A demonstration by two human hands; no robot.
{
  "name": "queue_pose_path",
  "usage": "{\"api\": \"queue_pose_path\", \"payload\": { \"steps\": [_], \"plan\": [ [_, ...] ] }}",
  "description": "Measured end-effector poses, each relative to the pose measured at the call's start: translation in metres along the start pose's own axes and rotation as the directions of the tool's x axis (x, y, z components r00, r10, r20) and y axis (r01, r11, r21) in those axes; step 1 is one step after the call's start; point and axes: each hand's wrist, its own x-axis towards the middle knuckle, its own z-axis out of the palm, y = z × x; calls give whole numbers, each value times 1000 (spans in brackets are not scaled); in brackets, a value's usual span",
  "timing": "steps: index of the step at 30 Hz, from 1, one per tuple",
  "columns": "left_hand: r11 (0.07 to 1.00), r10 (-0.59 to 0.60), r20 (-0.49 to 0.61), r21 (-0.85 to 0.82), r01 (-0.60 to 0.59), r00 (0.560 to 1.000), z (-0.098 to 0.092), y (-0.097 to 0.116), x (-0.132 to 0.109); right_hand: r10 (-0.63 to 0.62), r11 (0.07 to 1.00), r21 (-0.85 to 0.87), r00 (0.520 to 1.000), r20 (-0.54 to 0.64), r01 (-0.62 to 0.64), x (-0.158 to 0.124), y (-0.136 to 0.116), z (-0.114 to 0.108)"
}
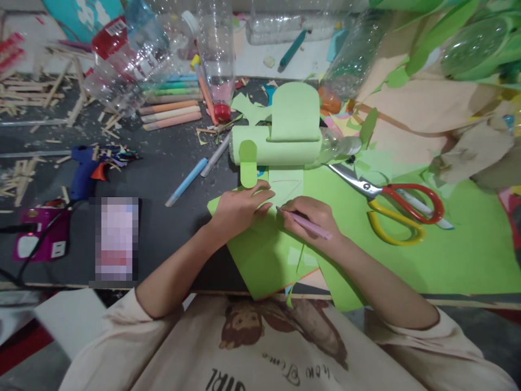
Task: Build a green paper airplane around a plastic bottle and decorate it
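My right hand [311,209] grips a pink-purple pen [311,225], its tip down at a small pale green paper piece [291,176] with thin lines on it. My left hand [240,209] rests on the paper to the left of the pen, fingers stretched and slightly apart. Under both hands lie bright green paper sheets [260,266]. Just beyond them a plastic bottle [340,145] lies on its side, wrapped in pale green paper [288,151], with a rounded flap standing above it and a darker green strip [248,164] on its left end.
Scissors [368,187] with red and yellow handles lie open on the right. A blue marker [186,182], a glue gun [83,168], a phone [117,239] and a purple box [43,233] are on the left. Plastic bottles [215,60], markers and wood sticks crowd the back.
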Motion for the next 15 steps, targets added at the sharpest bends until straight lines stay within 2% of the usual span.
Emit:
{"api": "queue_pose_path", "payload": {
  "steps": [4,8,11,13,15],
  "plan": [
    [1000,14,-35,8,-14,999,0,0,0,-34,999,-4,999,-8,34,1,0,0],
    [1000,6,-13,9,-6,1000,-1,0,0,-26,998,49,1000,-4,26,1,-2,0],
    [1000,-7,-19,0,7,1000,0,-1,0,88,976,208,992,-87,-69,0,-2,-2],
    [1000,-13,-23,-5,12,1000,1,-1,0,200,943,304,962,-186,-137,1,2,-4],
    [1000,-9,-27,-10,9,1000,2,-2,-1,301,905,374,925,-231,-201,2,9,-8]
  ]
}}
